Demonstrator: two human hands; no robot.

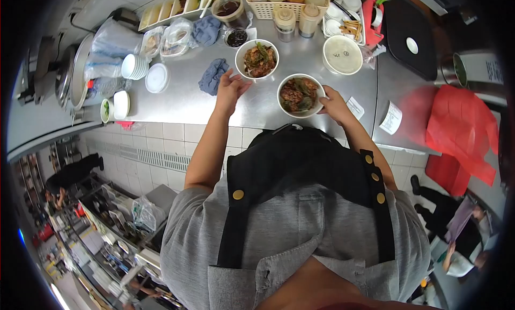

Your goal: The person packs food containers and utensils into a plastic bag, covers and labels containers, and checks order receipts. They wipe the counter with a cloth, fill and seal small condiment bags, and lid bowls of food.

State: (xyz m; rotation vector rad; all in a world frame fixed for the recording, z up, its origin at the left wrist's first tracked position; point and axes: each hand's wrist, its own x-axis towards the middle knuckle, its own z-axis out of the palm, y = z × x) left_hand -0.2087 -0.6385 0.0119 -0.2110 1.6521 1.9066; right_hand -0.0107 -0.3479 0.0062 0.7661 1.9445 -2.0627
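Two white paper bowls of dark, glazed food with green pieces are on the steel counter in front of me. My right hand (335, 103) grips the nearer bowl (301, 114) by its right side, thumb at the rim. My left hand (231, 89) is open, its fingers apart just below the farther bowl (237, 63); I cannot tell whether a fingertip touches it. A crumpled blue-grey cloth (212, 76) lies just left of that hand. Right of the bowls stands a lidded white tub (342, 54) with handwriting on its lid.
Sauce bottles (284, 24) and a cream basket (261, 10) line the back. A small dark sauce cup (236, 37) sits behind the bowls. To the left are stacked white cups (134, 67); to the right, a receipt (391, 118) and red plastic bag (462, 128). Other people are behind me.
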